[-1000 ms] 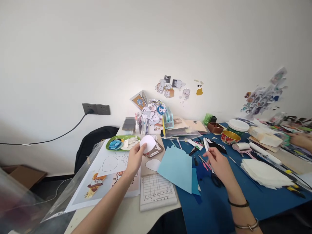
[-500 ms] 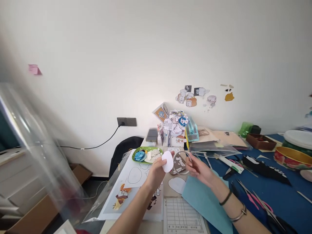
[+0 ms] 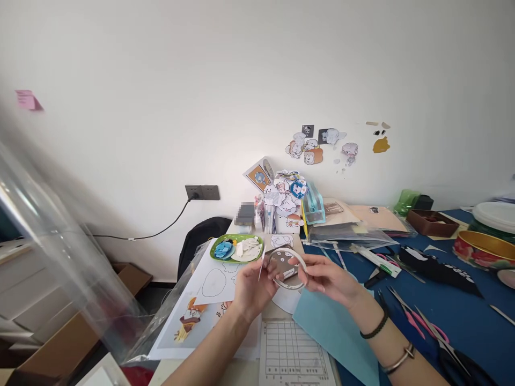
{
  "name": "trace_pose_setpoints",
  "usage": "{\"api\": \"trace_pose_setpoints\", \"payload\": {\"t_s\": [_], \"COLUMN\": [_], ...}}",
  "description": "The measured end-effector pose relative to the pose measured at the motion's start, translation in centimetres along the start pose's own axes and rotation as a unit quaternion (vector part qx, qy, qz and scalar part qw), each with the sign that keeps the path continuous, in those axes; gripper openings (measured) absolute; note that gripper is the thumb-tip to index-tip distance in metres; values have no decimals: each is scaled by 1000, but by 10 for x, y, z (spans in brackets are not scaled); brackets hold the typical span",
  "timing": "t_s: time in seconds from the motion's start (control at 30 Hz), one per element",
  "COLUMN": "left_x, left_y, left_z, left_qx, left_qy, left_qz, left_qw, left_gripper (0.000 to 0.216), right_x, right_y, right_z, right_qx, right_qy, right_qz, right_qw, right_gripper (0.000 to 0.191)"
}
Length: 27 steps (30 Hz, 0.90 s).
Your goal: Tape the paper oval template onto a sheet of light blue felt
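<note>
Between the thumb and fingers of my left hand (image 3: 254, 294) is a small white paper cutout (image 3: 262, 261), turned nearly edge-on. My right hand (image 3: 333, 280) grips the right side of a thin ring that looks like a roll of tape (image 3: 292, 287). The fingertips of my left hand are at the ring's left side; whether they grip it I cannot tell. Behind the ring lies a brown piece with white drawn shapes (image 3: 287, 259). Below the hands are a teal sheet (image 3: 336, 329) and a gridded paper form (image 3: 295, 354).
A green tray (image 3: 217, 256) with blue and white pieces stands at left, above printed drawings (image 3: 213, 282). Scissors (image 3: 436, 335) and a box cutter (image 3: 382, 264) lie on the blue mat at right. A red-and-gold tin (image 3: 483, 252) and brown box (image 3: 430, 224) stand beyond.
My hands have come closer together. The white cutout has turned from face-on to edge-on, and the ring now touches or nearly touches my left fingers. The view has shifted slightly.
</note>
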State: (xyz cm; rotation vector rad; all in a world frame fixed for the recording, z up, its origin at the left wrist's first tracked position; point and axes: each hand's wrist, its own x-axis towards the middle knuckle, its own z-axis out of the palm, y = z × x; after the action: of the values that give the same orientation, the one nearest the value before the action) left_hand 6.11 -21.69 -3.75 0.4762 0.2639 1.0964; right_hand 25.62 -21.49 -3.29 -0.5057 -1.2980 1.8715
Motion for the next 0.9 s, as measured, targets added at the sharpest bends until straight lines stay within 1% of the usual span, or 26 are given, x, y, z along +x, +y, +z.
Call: {"api": "trace_pose_setpoints", "payload": {"t_s": [0.1, 0.17, 0.27, 0.43, 0.57, 0.7, 0.77, 0.8, 0.83, 0.9], "left_x": [1, 1, 0, -2, -2, -3, -4, -4, -4, -4], "left_y": [-2, -2, -2, 0, 0, -1, 0, 1, 2, 6], "left_z": [-2, -2, -1, 2, 3, 3, 2, 3, 3, 5], "left_qx": [-29, -39, -44, -44, -39, -27, -18, -12, -2, 23], "left_qy": [10, 15, 20, 22, 20, 17, 14, 11, 5, -9], "left_qz": [1, -4, -14, -23, -25, -31, -28, -22, -14, 9], "left_qw": [1000, 999, 999, 999, 999, 999, 999, 1000, 1000, 1000], "left_gripper": [10, 9, 7, 5, 5, 7, 8, 9, 10, 12], "right_x": [0, 1, 0, -2, -3, -3, -1, -1, 0, 1], "right_y": [5, 7, 7, 3, 4, 6, 6, 6, 6, 5], "right_z": [2, 4, 8, 17, 21, 19, 16, 14, 12, 9], "right_qx": [-6, -7, -14, -45, -65, -70, -65, -62, -61, -70], "right_qy": [-47, -66, -61, -42, -67, -81, -71, -63, -52, -19], "right_qz": [-13, -25, -34, -37, -43, -50, -64, -70, -74, -73], "right_qw": [999, 997, 997, 997, 995, 993, 993, 994, 994, 995], "right_gripper": [41, 49, 60, 68, 69, 74, 71, 66, 57, 33]}}
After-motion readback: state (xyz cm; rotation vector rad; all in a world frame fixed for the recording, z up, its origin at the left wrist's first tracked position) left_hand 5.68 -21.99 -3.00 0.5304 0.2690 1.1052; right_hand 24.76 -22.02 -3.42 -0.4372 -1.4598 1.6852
